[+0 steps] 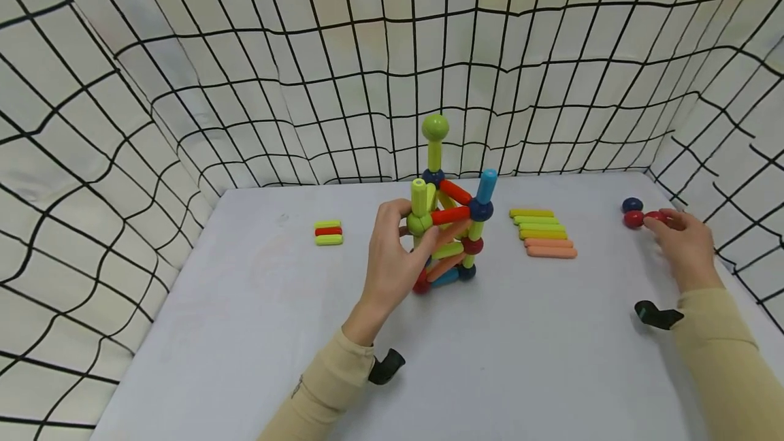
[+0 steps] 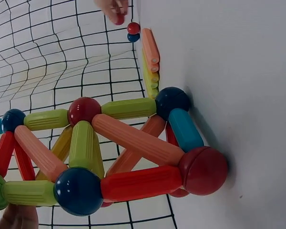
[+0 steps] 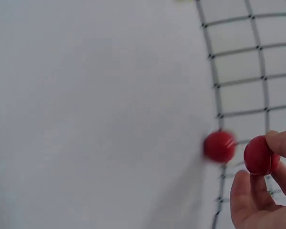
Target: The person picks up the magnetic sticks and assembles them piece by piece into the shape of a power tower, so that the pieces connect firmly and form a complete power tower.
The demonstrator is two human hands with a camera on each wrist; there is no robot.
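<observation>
A tower of coloured rods and balls [image 1: 450, 215] stands on the table, with a lime ball on top and a light-blue rod pointing up at its right. My left hand [image 1: 392, 257] holds its upper left corner, thumb and fingers around a green ball [image 1: 419, 224]. In the left wrist view the tower's lower balls and rods [image 2: 138, 138] fill the foreground. Over at the right, my right hand [image 1: 689, 247] pinches a red ball [image 3: 258, 155] between thumb and fingers. Close beside it are another red ball [image 3: 220, 146] and a dark blue ball [image 1: 632, 204].
A row of yellow, green and orange rods [image 1: 542, 233] lies right of the tower. Several short green and red rods [image 1: 328, 231] lie to its left. Black netting [image 1: 380, 114] over white sheeting surrounds the back and sides of the white table [image 1: 245, 332].
</observation>
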